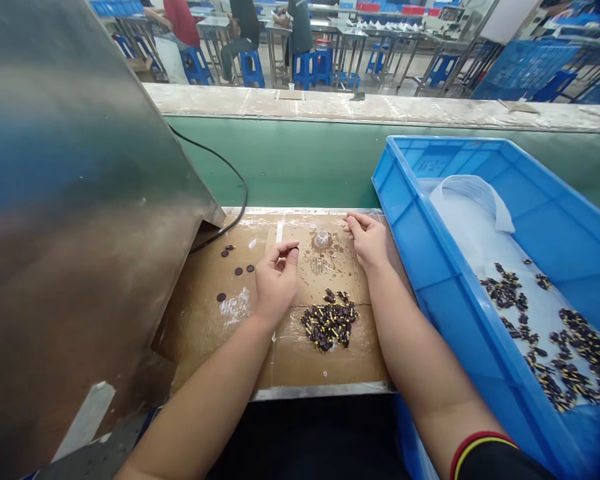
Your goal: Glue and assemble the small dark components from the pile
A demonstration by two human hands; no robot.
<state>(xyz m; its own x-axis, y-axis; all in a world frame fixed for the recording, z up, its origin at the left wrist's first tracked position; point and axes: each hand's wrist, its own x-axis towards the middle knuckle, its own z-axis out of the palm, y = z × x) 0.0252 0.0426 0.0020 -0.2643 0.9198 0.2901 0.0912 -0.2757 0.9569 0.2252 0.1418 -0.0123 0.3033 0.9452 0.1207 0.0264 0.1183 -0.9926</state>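
It looks partway done: one pile (330, 327) of yellow-tipped pieces sits low centre on the tabletop (295, 370), with more pieces (587, 357) in the one bin (445, 293) at right, all too many to count. Four loose discs (239, 271) lie left of centre. The left hand (276, 280) pinches another disc (295, 250); the right hand (370, 241) has its fingertips together, contents unclear.

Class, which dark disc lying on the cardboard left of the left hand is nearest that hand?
The rightmost disc, just left of the left hand; the other discs all lie farther left.
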